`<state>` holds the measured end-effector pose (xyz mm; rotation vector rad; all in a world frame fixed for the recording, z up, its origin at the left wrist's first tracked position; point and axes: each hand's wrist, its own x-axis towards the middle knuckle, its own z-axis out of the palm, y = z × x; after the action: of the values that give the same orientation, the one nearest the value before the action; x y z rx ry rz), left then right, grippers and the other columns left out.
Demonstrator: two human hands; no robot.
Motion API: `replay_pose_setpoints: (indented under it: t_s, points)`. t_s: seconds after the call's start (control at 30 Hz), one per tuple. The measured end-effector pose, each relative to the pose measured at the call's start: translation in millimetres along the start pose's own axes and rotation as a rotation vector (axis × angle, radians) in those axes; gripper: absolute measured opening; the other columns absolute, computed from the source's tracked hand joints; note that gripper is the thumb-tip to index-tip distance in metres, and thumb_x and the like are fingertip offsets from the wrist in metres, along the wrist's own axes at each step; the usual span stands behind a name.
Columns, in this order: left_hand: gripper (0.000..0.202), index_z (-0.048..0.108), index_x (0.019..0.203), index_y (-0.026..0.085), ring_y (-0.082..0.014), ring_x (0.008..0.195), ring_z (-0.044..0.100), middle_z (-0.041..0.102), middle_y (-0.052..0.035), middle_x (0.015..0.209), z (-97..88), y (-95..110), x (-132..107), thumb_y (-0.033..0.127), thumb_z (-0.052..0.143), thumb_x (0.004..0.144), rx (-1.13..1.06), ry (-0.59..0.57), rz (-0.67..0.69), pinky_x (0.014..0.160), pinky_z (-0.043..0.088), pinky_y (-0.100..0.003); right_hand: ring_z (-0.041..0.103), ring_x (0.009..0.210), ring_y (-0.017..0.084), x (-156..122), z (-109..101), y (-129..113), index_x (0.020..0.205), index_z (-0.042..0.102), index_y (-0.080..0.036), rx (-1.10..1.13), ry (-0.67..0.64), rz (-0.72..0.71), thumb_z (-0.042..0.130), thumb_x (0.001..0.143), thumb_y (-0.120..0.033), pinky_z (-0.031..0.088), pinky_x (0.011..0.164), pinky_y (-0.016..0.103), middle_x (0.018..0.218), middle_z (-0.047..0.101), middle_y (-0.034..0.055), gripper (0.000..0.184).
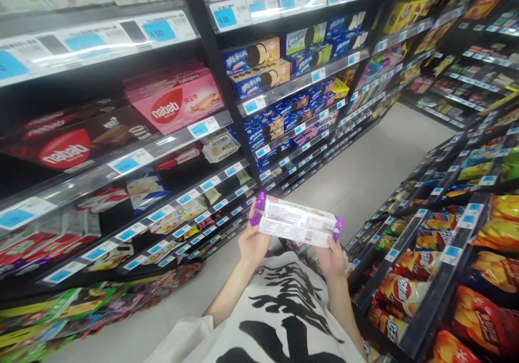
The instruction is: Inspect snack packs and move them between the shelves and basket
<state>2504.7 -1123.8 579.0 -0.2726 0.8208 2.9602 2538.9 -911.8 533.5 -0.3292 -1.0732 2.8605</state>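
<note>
A long white snack packet point(298, 221) with shiny purple crimped ends is held up in front of my chest. Small print and a barcode cover the side facing me, so its front is hidden. My left hand point(254, 240) grips the left end, with the fingers partly behind the wrapper. At the opposite end, my right hand point(331, 255) pinches the lower right corner near the purple tip. The packet tilts slightly down to the right.
To the left stand shelves point(170, 133) with pink wafer boxes point(178, 101) and blue cookie boxes point(259, 79). Bagged chips point(399, 290) fill slanted racks on the right. A grey floor aisle point(365, 163) runs ahead between them. Packets point(81, 309) lie along the lower left.
</note>
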Motion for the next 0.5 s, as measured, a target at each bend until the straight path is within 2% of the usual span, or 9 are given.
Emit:
replay_pose_setpoints:
  t_s: [0.17,0.3,0.5]
  points:
    - [0.068,0.055,0.143,0.031,-0.0307,0.141,0.046,0.058,-0.0044,0.146,-2.8,0.3,-5.3,0.027,0.065,0.075,0.084,-0.040,0.031,0.118,0.036,-0.050,0.052,0.138,0.030,0.2,-2.0,4.2,0.141,0.058,-0.029,-0.011,0.017,0.019,0.071,0.087,-0.039,0.032,0.120,0.062,0.144,0.060,0.0080,0.057]
    - [0.079,0.053,0.144,0.032,-0.0304,0.141,0.046,0.056,-0.0054,0.147,-4.1,-0.6,-9.9,0.027,0.077,0.069,0.225,-0.075,0.069,0.117,0.039,-0.048,0.057,0.133,0.029,1.3,-3.1,7.8,0.142,0.057,-0.030,-0.042,0.029,0.024,0.071,0.087,-0.040,0.037,0.117,0.060,0.141,0.062,0.0085,0.058]
    - [0.091,0.046,0.148,0.032,-0.0304,0.130,0.057,0.058,-0.0096,0.144,-19.4,-5.4,-10.9,0.032,0.087,0.066,0.502,-0.035,0.203,0.111,0.045,-0.049,0.059,0.130,0.023,8.7,-8.4,17.9,0.144,0.054,-0.033,-0.243,0.148,0.011,0.077,0.082,-0.038,0.047,0.111,0.045,0.143,0.061,0.0049,0.066]
